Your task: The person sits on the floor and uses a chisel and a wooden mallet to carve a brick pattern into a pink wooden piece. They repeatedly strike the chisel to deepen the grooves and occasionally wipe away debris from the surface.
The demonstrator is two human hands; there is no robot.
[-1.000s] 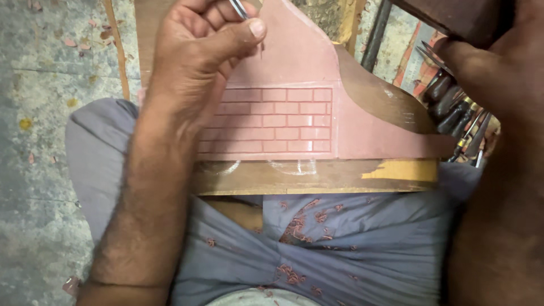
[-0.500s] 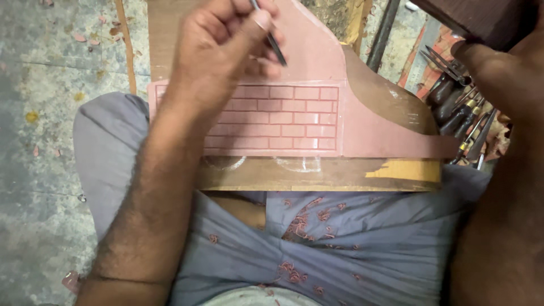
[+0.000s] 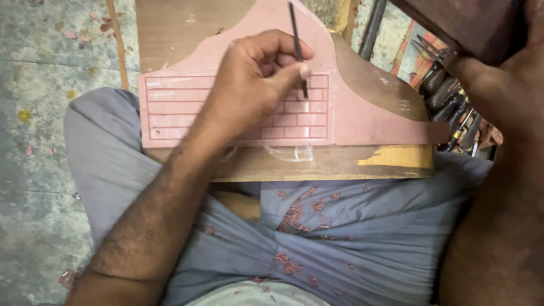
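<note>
A pink slab [image 3: 362, 116] carved with a brick pattern lies on a wooden board [image 3: 317, 164] across my lap. My left hand [image 3: 255, 85] rests on the slab and pinches a thin dark metal tool [image 3: 296, 39] between thumb and fingers. The tool stands nearly upright, with its tip on the brick rows at the slab's right side. My right hand [image 3: 481, 73] is at the upper right, against a bundle of chisels [image 3: 447, 96] and under a dark brown wooden block [image 3: 459, 22]. Its fingers are hidden, so its grip is unclear.
Pink shavings [image 3: 294, 218] lie scattered on the grey cloth [image 3: 362, 243] over my legs. A stained concrete floor [image 3: 34, 113] lies to the left. A dark metal rod [image 3: 371, 25] leans beyond the board at the top.
My left hand has slid down over the brick pattern, and the thin tool has swung upright with its tip now on the bricks. My right hand stays by the chisels.
</note>
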